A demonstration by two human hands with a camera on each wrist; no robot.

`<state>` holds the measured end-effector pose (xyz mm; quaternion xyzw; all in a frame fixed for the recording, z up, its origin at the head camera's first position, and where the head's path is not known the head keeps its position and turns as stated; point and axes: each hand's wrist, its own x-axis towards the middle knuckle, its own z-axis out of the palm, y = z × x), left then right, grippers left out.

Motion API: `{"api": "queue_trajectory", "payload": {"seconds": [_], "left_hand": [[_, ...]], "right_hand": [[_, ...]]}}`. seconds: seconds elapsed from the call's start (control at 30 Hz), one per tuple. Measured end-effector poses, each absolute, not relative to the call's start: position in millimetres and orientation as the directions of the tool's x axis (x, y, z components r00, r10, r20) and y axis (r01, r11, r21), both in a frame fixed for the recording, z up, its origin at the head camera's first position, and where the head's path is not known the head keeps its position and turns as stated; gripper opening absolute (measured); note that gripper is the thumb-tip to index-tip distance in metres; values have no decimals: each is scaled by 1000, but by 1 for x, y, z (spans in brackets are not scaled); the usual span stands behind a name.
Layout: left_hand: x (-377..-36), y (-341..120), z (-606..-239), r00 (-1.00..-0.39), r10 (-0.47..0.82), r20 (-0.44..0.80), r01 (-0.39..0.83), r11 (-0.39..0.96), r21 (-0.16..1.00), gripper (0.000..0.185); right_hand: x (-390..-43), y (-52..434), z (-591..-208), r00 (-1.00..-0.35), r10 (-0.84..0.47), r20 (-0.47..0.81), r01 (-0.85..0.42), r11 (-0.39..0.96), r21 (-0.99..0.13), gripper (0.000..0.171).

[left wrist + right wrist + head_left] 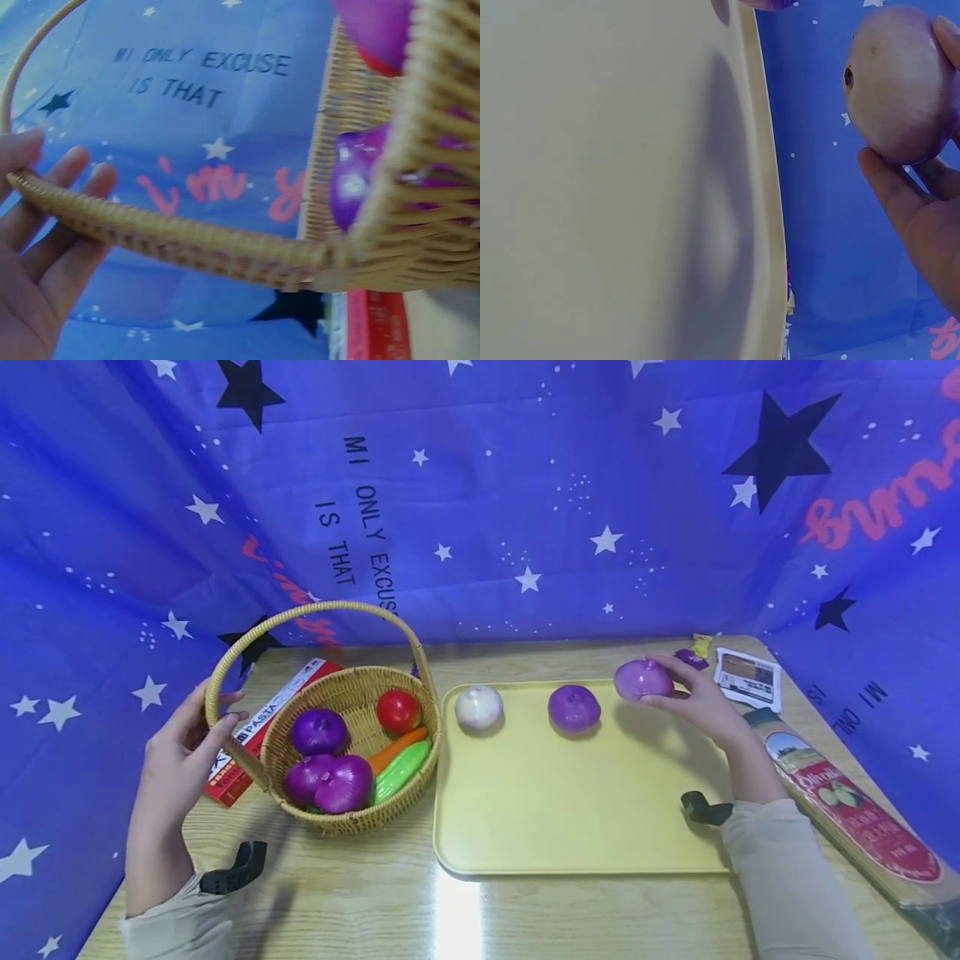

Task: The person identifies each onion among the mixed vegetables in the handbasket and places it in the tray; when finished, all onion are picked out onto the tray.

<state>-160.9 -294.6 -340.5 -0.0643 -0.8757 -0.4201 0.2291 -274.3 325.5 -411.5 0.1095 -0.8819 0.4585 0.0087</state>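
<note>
Nearest the person, two pale sleeves come in from the bottom edge of the wooden table. On the left side, at about nine o'clock, the left hand is up against the handle of the wicker basket; from the wrist camera the fingers lie fairly straight along the handle, touching it rather than wrapped round it, so the hand is relaxed and grasping nothing. In the basket lie three purple onions, a green vegetable, an orange carrot and a red tomato. A red pasta box lies flat just behind and left of the basket, partly under it.

The yellow tray fills the middle of the table. Along its far edge, around twelve o'clock, sit a white onion and a purple onion on the tray, a little apart. At about two o'clock the right hand grasps a pale purple onion between thumb and fingertips, lifted just above the tray's far right corner; the wrist view shows it clear of the tray surface.

To the right of the tray a long olive-labelled packet lies slantwise. Beyond the hand are a small card and little wrapped sweets. Behind everything hangs a blue star-printed cloth.
</note>
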Motion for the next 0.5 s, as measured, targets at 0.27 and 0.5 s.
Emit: {"api": "queue_trajectory", "payload": {"seconds": [0.27, 0.5], "left_hand": [[-160, -301, -331, -925, 5, 379, 291, 652, 701, 44], [-158, -301, -332, -926, 11, 377, 300, 629, 717, 44]], "right_hand": [[-274, 326, -410, -976, -187, 112, -201, 576, -793, 70], [-273, 326, -410, -973, -207, 102, -206, 584, -785, 73]]}}
